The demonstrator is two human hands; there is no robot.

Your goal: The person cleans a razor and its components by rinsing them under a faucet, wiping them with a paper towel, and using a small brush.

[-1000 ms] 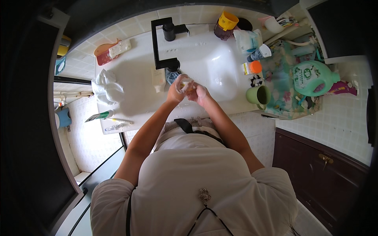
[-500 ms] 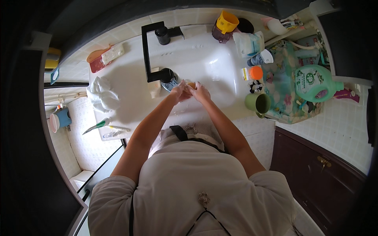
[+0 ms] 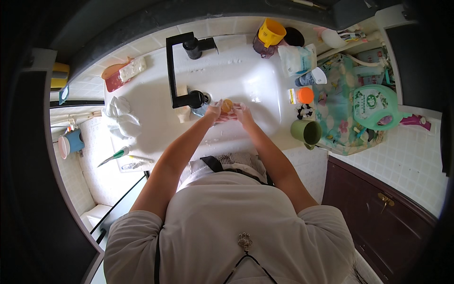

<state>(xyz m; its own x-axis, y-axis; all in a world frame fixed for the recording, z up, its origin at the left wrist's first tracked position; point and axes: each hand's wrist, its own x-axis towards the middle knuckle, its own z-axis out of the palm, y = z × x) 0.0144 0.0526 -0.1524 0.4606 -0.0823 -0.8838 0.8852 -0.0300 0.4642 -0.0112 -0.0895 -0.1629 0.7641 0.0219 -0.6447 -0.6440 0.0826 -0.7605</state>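
Over the white sink (image 3: 265, 85), both my hands are wet, with whitish lather on them. Between them lies a round amber bar of soap (image 3: 227, 105), with its upper side showing. My left hand (image 3: 215, 112) has its fingers curled round the soap's left and lower side. My right hand (image 3: 242, 114) closes on it from the right, fingertips touching. Just left of my hands is the end of the black faucet (image 3: 172, 71). A bluish, clear-looking thing (image 3: 200, 110) sits under the faucet's end, partly hidden. Beside it is a cream-coloured flat piece (image 3: 183, 112).
A crumpled white cloth (image 3: 120, 116) and a green-and-white tube (image 3: 116, 156) lie on the left rim. Along the right rim stand a green mug (image 3: 305, 133), an orange-lidded jar (image 3: 305, 95) and a white packet (image 3: 298, 59). A yellow cup (image 3: 272, 32) is behind.
My hands have opened slightly apart, and more of the amber soap shows between them. The whole view has shifted a little.
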